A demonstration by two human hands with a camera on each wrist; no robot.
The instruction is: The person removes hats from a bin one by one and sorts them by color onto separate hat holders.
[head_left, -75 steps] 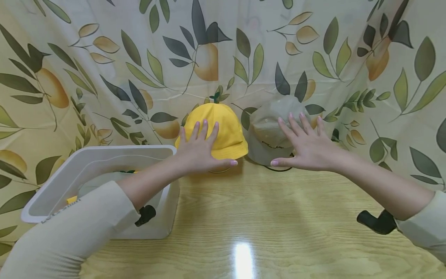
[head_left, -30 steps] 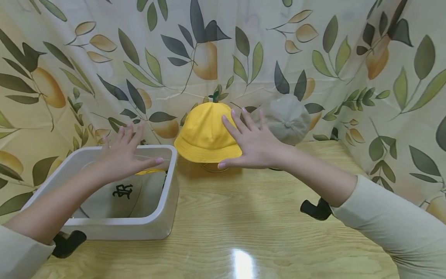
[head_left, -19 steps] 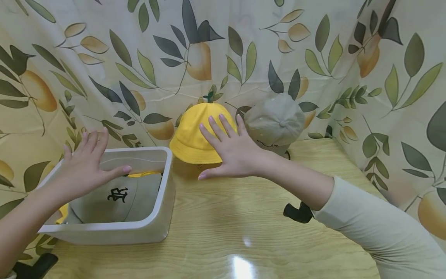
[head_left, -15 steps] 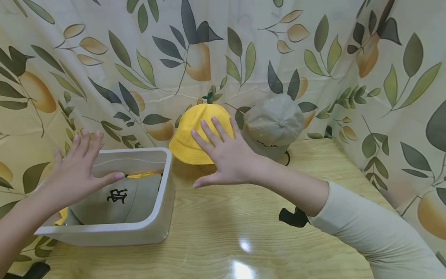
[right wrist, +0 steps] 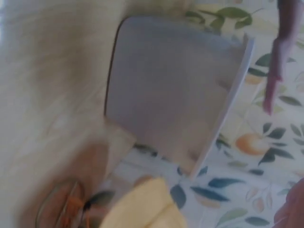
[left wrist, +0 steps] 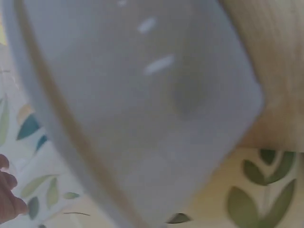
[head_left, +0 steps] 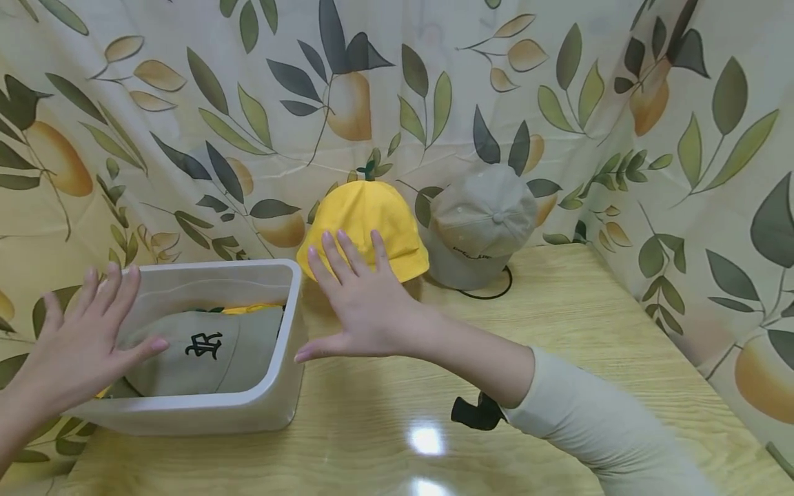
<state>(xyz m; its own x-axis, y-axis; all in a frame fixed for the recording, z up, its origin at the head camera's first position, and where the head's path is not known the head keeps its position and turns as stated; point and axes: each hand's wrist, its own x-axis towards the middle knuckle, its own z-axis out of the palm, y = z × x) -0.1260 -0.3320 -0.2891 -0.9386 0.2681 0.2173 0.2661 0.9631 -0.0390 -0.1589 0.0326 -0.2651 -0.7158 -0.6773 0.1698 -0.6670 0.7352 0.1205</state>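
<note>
My left hand [head_left: 87,334] hovers with spread, straight fingers over the left end of a white plastic bin [head_left: 288,351]. Inside the bin lies a grey-green baseball cap [head_left: 167,351] with a black letter emblem, and a strip of yellow cloth [head_left: 251,309] shows behind it. My right hand [head_left: 369,306] is held up, fingers spread, holding nothing, just right of the bin. It overlaps the front of a yellow bucket hat [head_left: 366,213] with a green sprout on top. Wrist views are blurred; both show the bin's outer wall [left wrist: 142,118] [right wrist: 175,85].
A beige-grey baseball cap [head_left: 486,213] stands right of the yellow hat, with a thin dark wire loop [head_left: 499,286] at its base. Behind the wood-grain table [head_left: 558,310] hangs a leaf-and-fruit patterned curtain [head_left: 428,103]. A black wrist-worn device [head_left: 477,413] sits below the right sleeve.
Both hands have moved left and nearer the body, away from the two standing hats. The right hand has crossed from the grey cap past the yellow hat. The view has shifted slightly.
</note>
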